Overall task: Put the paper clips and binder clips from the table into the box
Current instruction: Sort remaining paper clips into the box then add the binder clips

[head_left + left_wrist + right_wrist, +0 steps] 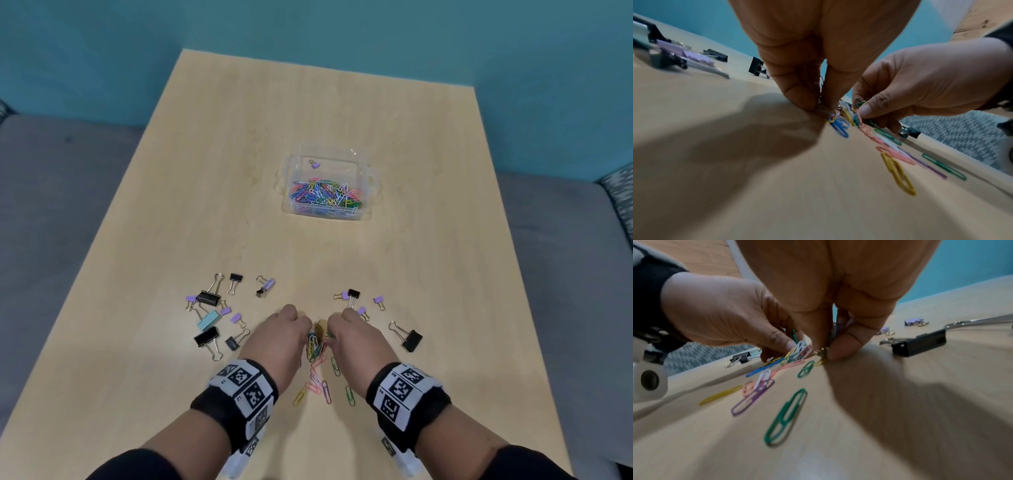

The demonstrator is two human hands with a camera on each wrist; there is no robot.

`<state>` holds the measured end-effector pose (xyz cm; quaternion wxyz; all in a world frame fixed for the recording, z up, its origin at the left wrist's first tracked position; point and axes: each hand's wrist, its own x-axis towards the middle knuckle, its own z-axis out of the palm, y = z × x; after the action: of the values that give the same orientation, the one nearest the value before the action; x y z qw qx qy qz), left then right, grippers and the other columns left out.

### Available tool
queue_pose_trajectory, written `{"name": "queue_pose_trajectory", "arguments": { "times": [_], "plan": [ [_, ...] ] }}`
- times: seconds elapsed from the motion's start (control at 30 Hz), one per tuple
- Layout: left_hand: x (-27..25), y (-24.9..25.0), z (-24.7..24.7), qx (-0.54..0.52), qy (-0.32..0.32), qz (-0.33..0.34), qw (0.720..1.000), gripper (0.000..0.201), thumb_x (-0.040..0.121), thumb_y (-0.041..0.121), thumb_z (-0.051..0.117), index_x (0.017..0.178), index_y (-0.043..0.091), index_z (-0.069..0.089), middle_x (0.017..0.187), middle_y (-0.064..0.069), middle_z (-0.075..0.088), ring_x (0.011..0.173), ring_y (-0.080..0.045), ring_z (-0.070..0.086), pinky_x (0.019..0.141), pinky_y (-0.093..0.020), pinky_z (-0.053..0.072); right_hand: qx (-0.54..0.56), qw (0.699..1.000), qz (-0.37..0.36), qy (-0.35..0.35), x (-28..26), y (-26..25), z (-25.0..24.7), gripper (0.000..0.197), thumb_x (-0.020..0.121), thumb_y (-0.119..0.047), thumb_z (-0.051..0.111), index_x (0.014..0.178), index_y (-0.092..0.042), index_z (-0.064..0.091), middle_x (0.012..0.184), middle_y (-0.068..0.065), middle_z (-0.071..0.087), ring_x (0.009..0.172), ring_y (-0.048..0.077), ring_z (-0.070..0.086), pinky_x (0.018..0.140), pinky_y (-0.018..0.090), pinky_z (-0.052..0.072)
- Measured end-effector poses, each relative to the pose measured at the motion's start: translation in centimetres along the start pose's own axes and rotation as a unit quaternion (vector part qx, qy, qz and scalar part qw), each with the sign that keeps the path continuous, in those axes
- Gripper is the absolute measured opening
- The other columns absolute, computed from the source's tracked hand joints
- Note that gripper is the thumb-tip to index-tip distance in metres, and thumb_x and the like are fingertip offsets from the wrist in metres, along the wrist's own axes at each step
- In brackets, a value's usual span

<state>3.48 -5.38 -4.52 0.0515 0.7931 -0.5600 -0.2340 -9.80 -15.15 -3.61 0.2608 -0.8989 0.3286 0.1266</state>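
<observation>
Near the table's front edge, both hands meet over a heap of coloured paper clips (314,346). My left hand (301,329) pinches a bunch of clips (835,121) against the wood between thumb and fingertips (807,102). Close beside it, my right hand (335,331) pinches more of the heap (821,353). Loose paper clips (320,385) lie just behind the hands, towards me. The clear plastic box (368,180) stands mid-table beyond the hands and holds many paper clips and one purple binder clip (314,164).
Black, purple and mint binder clips (212,310) are scattered left of my left hand. More purple and black ones (352,297) lie past my right hand, and a large black one (410,339) sits to its right. A grey sofa surrounds the table (428,267).
</observation>
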Motion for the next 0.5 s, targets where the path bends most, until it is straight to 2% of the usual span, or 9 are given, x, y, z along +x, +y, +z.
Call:
{"name": "queue_pose_trajectory", "arguments": {
  "times": [0.07, 0.1, 0.17, 0.27, 0.33, 0.4, 0.5],
  "plan": [
    [0.0, -0.2, -0.2, -0.015, 0.002, -0.003, 1.0, 0.02, 0.077, 0.011, 0.068, 0.077, 0.018, 0.05, 0.078, 0.006, 0.032, 0.055, -0.015, 0.027, 0.051, -0.028, 0.026, 0.02, 1.0, 0.012, -0.012, 0.1, 0.2, -0.2, 0.015, 0.092, -0.012, 0.051, 0.084, -0.017, 0.04, 0.087, -0.004, 0.034, 0.065, 0.021, 0.041, 0.052, 0.028, 0.029],
    [0.1, -0.2, -0.3, -0.025, 0.012, -0.015, 1.0, 0.014, 0.082, 0.015, 0.065, 0.079, 0.017, 0.052, 0.078, 0.007, 0.034, 0.056, -0.015, 0.029, 0.053, -0.028, 0.027, 0.033, 0.999, 0.017, -0.019, 0.2, 0.2, -0.5, 0.009, 0.093, -0.014, 0.049, 0.086, -0.015, 0.044, 0.088, -0.003, 0.037, 0.067, 0.022, 0.044, 0.057, 0.03, 0.034],
    [0.1, -0.3, -0.5, -0.064, 0.012, -0.043, 0.997, 0.011, 0.091, 0.022, 0.055, 0.084, 0.013, 0.055, 0.081, 0.006, 0.039, 0.064, -0.016, 0.039, 0.059, -0.027, 0.03, 0.051, 0.998, 0.021, -0.037, 0.3, 0.4, -1.0, 0.007, 0.094, -0.018, 0.047, 0.09, -0.013, 0.05, 0.089, -0.002, 0.043, 0.074, 0.023, 0.048, 0.064, 0.032, 0.037],
    [0.1, -0.7, -1.7, -0.145, 0.001, -0.063, 0.987, 0.011, 0.089, 0.025, 0.057, 0.082, 0.017, 0.059, 0.081, 0.006, 0.048, 0.071, -0.015, 0.05, 0.063, -0.028, 0.036, 0.105, 0.993, 0.023, -0.057, 0.4, 0.7, -2.4, 0.006, 0.092, -0.021, 0.051, 0.089, -0.018, 0.054, 0.086, -0.005, 0.049, 0.076, 0.018, 0.051, 0.068, 0.032, 0.043],
    [0.2, -1.0, -2.9, -0.202, -0.012, -0.075, 0.976, 0.009, 0.086, 0.024, 0.062, 0.078, 0.02, 0.061, 0.079, 0.007, 0.053, 0.07, -0.011, 0.054, 0.065, -0.028, 0.044, 0.17, 0.981, 0.046, -0.075, 0.7, 1.0, -3.4, 0.007, 0.089, -0.021, 0.055, 0.083, -0.019, 0.055, 0.076, -0.008, 0.05, 0.065, 0.014, 0.054, 0.064, 0.031, 0.05],
    [0.6, -1.2, -4.3, -0.288, -0.027, -0.104, 0.952, 0.011, 0.082, 0.019, 0.068, 0.072, 0.02, 0.062, 0.072, 0.002, 0.059, 0.06, -0.013, 0.059, 0.061, -0.028, 0.051, 0.269, 0.955, 0.081, -0.097, 1.2, 1.3, -4.6, 0.011, 0.086, -0.017, 0.06, 0.077, -0.019, 0.054, 0.067, -0.007, 0.051, 0.053, 0.012, 0.056, 0.054, 0.031, 0.052],
    [2.4, -1.2, -7.1, -0.441, -0.038, -0.125, 0.888, 0.011, 0.073, 0.014, 0.074, 0.066, 0.015, 0.065, 0.063, -0.011, 0.059, 0.05, -0.02, 0.058, 0.051, -0.031, 0.053, 0.396, 0.91, 0.088, -0.09, 2.9, 1.6, -7.1, 0.014, 0.085, -0.002, 0.061, 0.077, -0.012, 0.054, 0.061, 0.01, 0.054, 0.04, 0.012, 0.052, 0.04, 0.019, 0.041]
  ]
}}
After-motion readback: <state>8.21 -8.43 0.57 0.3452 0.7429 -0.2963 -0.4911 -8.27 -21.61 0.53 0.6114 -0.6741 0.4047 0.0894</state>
